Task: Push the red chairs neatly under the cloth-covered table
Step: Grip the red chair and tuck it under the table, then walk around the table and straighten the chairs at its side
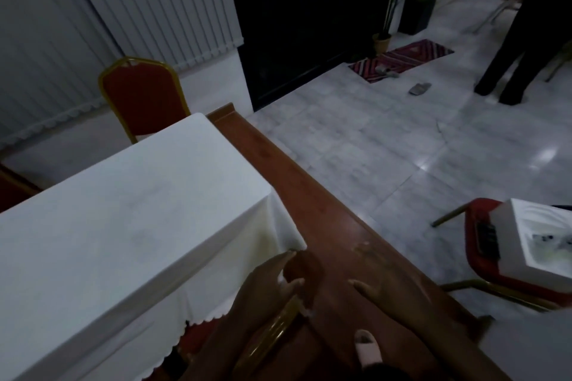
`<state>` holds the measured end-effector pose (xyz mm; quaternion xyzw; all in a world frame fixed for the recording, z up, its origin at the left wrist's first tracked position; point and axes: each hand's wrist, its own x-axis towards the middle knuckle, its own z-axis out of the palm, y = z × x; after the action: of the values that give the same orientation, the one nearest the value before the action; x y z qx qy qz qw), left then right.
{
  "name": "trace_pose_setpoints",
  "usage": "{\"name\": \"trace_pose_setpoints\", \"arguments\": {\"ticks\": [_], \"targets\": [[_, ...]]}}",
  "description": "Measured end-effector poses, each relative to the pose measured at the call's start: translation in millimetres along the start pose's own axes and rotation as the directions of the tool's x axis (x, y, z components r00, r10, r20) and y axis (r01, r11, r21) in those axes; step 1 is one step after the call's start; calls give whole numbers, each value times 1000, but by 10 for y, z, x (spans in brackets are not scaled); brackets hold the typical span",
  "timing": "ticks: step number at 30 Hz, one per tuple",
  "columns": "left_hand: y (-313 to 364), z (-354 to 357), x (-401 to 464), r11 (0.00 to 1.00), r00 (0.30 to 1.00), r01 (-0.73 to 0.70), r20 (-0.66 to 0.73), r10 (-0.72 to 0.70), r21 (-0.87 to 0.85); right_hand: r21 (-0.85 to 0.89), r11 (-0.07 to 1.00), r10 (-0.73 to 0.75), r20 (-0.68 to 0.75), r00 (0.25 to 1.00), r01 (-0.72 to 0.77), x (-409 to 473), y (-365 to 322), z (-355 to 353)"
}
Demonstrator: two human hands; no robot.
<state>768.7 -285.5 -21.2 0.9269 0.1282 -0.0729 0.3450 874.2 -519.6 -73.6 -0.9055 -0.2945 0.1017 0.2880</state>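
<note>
Two hands noted at the near corner of the cloth-covered tabletop (130, 210). Our left hand (263, 291) has its fingers (292, 283) spread apart, curled around the gold-framed top of a red chair (278, 328) beside the cloth; contact is blurred. Our right hand (399, 306) is flat, fingers extended. Another red chair (142, 96) stands at the tabletop's far end.

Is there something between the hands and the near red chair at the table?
Nothing visible. The left hand is already at the top of the near red chair, beside the table; the right hand hovers next to it.
</note>
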Motion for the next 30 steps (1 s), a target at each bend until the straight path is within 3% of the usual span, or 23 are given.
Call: {"name": "trace_pose_setpoints", "arguments": {"ticks": [5, 10, 17, 24, 30], "targets": [[729, 323, 985, 998, 996, -37, 88, 32, 55, 41, 998, 51, 41, 998, -53, 344, 663, -620], [1168, 364, 1705, 999, 998, -33, 61, 32, 5, 3, 998, 57, 77, 995, -57, 832, 1066, -1042], [1009, 200, 2597, 1000, 1000, -16, 1, 16, -7, 53, 998, -43, 110, 993, 37, 1879, 1190, -1263], [628, -301, 3874, 998, 998, 33, -51, -36, -56, -40, 997, -63, 181, 981, 71, 3313, 1299, -1402], [444, -720, 4865, 996, 996, 73, -48, -76, -56, 27, 994, -112, 199, 974, 109, 4520, 1243, -1528]]}}
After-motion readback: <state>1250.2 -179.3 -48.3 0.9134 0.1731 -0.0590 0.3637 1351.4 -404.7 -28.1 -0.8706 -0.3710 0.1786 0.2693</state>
